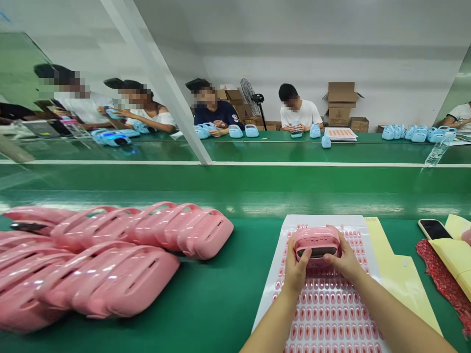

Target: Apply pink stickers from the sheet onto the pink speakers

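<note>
Two hands grip one pink case [317,245] over the sticker sheet [324,314]: my left hand [295,271] and right hand [346,262] close on its ends. If my thumbs slide, I think it drops and wrinkles the sheet.

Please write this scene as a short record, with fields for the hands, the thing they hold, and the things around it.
left hand: left hand grips the left end of the pink case
right hand: right hand grips its right end
under the case: sticker sheet with rows of small pink stickers
left of the sheet: pile of pink cases on the green table
right of the sheet: yellow paper, phone
far side: seated people with blue cases
</note>
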`<state>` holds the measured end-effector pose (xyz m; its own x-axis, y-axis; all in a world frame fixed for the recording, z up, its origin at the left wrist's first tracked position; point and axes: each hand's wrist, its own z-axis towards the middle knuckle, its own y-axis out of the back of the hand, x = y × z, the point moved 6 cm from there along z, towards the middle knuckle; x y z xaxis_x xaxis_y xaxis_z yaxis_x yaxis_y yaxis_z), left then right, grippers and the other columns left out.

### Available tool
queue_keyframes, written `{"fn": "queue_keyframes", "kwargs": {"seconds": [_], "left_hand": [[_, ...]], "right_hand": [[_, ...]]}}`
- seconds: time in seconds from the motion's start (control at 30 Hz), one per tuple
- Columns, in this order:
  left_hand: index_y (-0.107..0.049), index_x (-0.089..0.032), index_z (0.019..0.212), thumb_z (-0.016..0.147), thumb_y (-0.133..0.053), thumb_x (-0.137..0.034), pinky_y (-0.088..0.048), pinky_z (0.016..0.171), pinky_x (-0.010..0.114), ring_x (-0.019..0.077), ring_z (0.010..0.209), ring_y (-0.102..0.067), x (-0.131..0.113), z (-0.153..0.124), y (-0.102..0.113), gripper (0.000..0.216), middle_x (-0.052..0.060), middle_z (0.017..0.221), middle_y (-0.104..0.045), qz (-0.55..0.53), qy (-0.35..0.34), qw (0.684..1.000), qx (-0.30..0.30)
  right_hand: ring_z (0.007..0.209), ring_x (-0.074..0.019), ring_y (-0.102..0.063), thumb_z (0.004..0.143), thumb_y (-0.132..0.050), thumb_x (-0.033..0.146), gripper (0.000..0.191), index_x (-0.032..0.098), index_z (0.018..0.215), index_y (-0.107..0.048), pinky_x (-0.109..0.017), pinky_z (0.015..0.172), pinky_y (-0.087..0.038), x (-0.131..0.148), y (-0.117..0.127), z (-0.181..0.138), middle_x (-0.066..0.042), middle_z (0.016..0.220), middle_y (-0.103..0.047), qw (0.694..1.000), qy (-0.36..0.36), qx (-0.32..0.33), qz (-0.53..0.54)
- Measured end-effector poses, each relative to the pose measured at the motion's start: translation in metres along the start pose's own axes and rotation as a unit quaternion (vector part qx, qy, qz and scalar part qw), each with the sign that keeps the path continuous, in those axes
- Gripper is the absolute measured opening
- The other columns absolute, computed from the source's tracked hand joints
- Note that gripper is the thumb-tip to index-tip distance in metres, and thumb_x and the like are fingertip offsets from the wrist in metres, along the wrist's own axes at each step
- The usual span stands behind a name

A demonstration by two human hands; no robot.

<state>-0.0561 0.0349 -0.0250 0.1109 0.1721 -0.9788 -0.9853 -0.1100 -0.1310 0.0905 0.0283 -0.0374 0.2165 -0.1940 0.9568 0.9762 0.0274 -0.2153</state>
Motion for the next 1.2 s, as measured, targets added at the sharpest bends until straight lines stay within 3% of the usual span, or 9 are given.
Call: {"fn": "queue_keyframes", "kwargs": {"seconds": [0.17, 0.5, 0.77, 1.0, 1.2], "left_hand": [[-0.051, -0.02, 0.101, 0.061, -0.061, -0.054, -0.038, 0.093, 0.036, 0.0257, 0.103, -0.052, -0.001, -0.002, -0.004, 0.054, 0.008, 0.102, -0.056, -0.001, -0.015, 1.0, 0.019], [-0.048, -0.019, 0.106, 0.067, -0.06, -0.049, -0.036, 0.094, 0.035, 0.0247, 0.105, -0.049, -0.004, -0.006, -0.008, 0.051, 0.008, 0.107, -0.053, -0.019, -0.054, 0.998, 0.034], [-0.047, -0.019, 0.106, 0.067, -0.058, -0.048, -0.036, 0.093, 0.038, 0.0252, 0.103, -0.048, -0.006, -0.005, -0.011, 0.049, 0.008, 0.106, -0.051, -0.01, -0.064, 0.997, 0.035], [-0.047, -0.02, 0.105, 0.066, -0.059, -0.046, -0.036, 0.092, 0.038, 0.0254, 0.103, -0.048, -0.006, -0.005, -0.012, 0.048, 0.007, 0.106, -0.051, -0.002, -0.052, 0.998, 0.028], [-0.048, -0.019, 0.104, 0.066, -0.058, -0.049, -0.039, 0.09, 0.037, 0.0245, 0.098, -0.052, -0.006, -0.003, -0.013, 0.049, 0.006, 0.1, -0.054, 0.002, -0.034, 0.999, 0.034]], "right_hand": [[0.114, -0.0249, -0.05, 0.059, -0.074, 0.045, 0.076, 0.026, 0.125, -0.042, -0.039, 0.097, -0.04, 0.0, 0.001, -0.003, -0.007, 0.125, -0.051, 0.998, -0.026, 0.05, 0.007], [0.116, -0.0261, -0.046, 0.058, -0.074, 0.049, 0.074, 0.022, 0.119, -0.044, -0.04, 0.1, -0.036, 0.01, 0.004, -0.007, -0.009, 0.122, -0.05, 1.0, -0.001, -0.003, -0.014], [0.115, -0.0252, -0.046, 0.06, -0.072, 0.051, 0.072, 0.025, 0.121, -0.043, -0.038, 0.098, -0.037, 0.01, 0.004, -0.005, -0.007, 0.123, -0.05, 1.0, -0.007, 0.012, -0.021], [0.114, -0.0251, -0.044, 0.067, -0.058, 0.063, 0.065, 0.024, 0.117, -0.047, -0.039, 0.1, -0.034, 0.005, 0.006, -0.003, -0.007, 0.121, -0.05, 1.0, -0.021, 0.001, -0.013], [0.111, -0.0225, -0.047, 0.071, -0.056, 0.062, 0.056, 0.022, 0.11, -0.051, -0.036, 0.097, -0.036, 0.007, 0.007, -0.001, -0.006, 0.112, -0.055, 1.0, -0.02, -0.016, -0.014]]}}
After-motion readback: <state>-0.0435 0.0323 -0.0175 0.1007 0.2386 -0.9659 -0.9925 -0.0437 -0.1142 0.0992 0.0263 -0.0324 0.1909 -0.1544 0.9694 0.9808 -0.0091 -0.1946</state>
